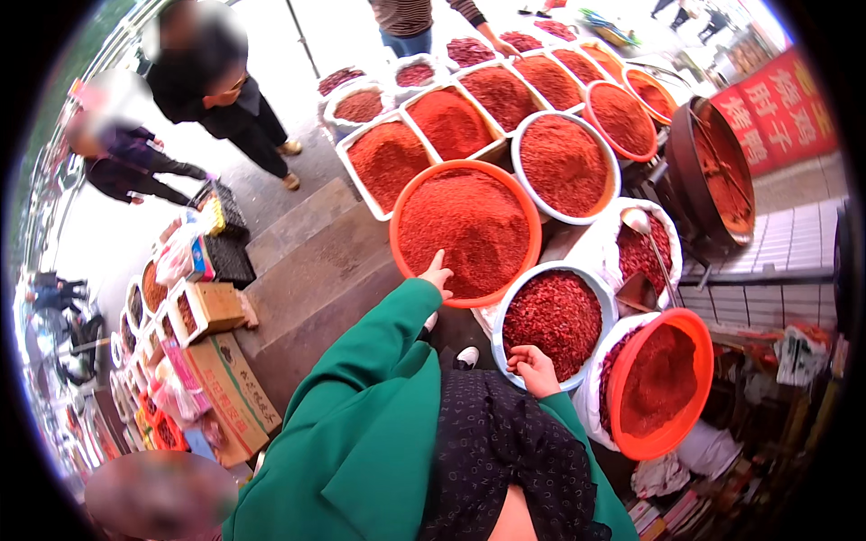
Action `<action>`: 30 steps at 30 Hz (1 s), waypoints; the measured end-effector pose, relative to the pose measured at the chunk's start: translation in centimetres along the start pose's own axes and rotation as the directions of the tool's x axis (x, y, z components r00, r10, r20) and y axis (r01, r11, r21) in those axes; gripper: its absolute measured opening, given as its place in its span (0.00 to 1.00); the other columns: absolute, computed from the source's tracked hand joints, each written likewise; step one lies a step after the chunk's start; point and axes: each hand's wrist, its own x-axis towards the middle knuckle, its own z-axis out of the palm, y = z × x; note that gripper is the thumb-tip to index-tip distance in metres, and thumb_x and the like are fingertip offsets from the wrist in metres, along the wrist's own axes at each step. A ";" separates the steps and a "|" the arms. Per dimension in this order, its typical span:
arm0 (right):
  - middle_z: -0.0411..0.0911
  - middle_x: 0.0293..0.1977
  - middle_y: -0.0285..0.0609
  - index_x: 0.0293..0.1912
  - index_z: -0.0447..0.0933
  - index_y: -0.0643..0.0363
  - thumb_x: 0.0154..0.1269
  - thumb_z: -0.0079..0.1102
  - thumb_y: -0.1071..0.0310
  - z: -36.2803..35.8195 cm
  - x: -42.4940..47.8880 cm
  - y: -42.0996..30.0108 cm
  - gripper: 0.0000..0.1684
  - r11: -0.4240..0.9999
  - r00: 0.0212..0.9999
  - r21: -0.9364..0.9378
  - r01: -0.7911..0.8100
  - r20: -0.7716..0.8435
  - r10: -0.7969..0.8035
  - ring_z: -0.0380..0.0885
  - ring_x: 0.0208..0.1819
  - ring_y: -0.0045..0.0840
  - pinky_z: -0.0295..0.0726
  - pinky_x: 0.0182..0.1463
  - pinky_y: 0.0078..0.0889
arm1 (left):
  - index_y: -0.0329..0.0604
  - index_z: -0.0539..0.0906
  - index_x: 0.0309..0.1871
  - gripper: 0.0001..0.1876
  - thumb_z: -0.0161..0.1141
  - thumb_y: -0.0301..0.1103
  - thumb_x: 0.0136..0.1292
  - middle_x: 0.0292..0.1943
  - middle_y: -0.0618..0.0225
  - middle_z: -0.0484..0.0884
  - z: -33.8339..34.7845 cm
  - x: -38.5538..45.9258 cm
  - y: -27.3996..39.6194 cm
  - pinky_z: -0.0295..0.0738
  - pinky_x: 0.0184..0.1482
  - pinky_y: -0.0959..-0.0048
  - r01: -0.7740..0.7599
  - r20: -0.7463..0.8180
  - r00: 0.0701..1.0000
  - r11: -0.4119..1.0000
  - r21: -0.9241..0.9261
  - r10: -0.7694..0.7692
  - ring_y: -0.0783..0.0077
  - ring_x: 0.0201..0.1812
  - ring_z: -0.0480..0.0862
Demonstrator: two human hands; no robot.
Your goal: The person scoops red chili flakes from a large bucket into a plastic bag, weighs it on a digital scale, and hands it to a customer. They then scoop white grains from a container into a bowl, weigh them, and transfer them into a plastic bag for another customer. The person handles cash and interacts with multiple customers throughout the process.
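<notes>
My left hand [438, 274] is at the lower left rim of a large orange plastic basin [534, 230] heaped with red ground chili [467, 223]. Its index finger points out over the powder, and it holds nothing. My right hand [534, 368], fingers loosely curled and empty, hovers over the near edge of a light blue basin [497, 324] of dark red chili flakes [551, 318]. To the right, a tilted orange tub [707, 379] holding red powder rests on a white sack [583, 402]. A metal ladle [636, 218] lies in an open sack of dried chili [643, 253].
White trays [379, 213] and basins of chili powder stretch away ahead. A brown round vessel [683, 169] stands at the right. Concrete steps [318, 270] descend at the left, beside cartons [230, 399] and crates [230, 260]. Two people [250, 122] [135, 159] are at the upper left; another person's hand [504, 47] reaches over a far tray.
</notes>
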 end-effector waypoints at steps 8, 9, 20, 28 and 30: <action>0.74 0.33 0.41 0.46 0.68 0.67 0.58 0.42 0.82 0.4 -1.1 -0.1 0.15 1.000 0.995 0.019 0.023 -0.097 -0.021 0.75 0.35 0.22 0.75 0.43 0.23 | 0.42 0.75 0.52 0.29 0.68 0.34 0.43 0.68 0.46 0.38 -0.1 1.3 0.1 0.69 0.57 0.67 -0.045 0.050 0.998 0.994 0.098 0.041 0.50 0.55 0.72; 0.74 0.33 0.41 0.46 0.68 0.67 0.58 0.42 0.82 0.5 -1.3 -0.2 0.15 0.999 0.993 0.028 0.025 -0.112 -0.022 0.75 0.35 0.22 0.75 0.43 0.23 | 0.42 0.75 0.52 0.29 0.68 0.34 0.43 0.68 0.46 0.38 -0.2 1.6 0.3 0.69 0.57 0.67 -0.064 0.056 0.997 0.992 0.106 0.058 0.50 0.55 0.72; 0.74 0.33 0.42 0.45 0.68 0.67 0.57 0.42 0.83 2.1 -3.0 1.3 0.15 0.989 0.975 0.146 0.029 -0.224 0.005 0.76 0.36 0.22 0.76 0.42 0.23 | 0.40 0.74 0.54 0.30 0.69 0.36 0.44 0.67 0.37 0.41 0.1 2.1 -0.4 0.61 0.63 0.68 -0.094 0.255 0.963 0.995 0.031 0.083 0.47 0.66 0.56; 0.75 0.33 0.42 0.47 0.68 0.67 0.58 0.42 0.82 3.3 -1.6 0.1 0.15 0.994 0.983 0.100 0.039 -0.185 -0.020 0.76 0.35 0.23 0.75 0.42 0.23 | 0.40 0.74 0.54 0.31 0.69 0.38 0.43 0.66 0.35 0.42 -0.2 0.5 -3.2 0.58 0.64 0.66 -0.043 0.242 0.970 0.999 0.016 0.038 0.44 0.66 0.55; 0.75 0.32 0.41 0.45 0.69 0.68 0.57 0.42 0.83 3.6 -1.4 -0.4 0.15 0.994 0.982 0.097 0.040 -0.186 -0.022 0.76 0.35 0.21 0.75 0.41 0.22 | 0.41 0.74 0.54 0.31 0.69 0.39 0.43 0.66 0.35 0.43 -0.2 -0.2 -5.2 0.57 0.64 0.66 -0.038 0.242 0.970 0.998 0.057 0.023 0.44 0.66 0.55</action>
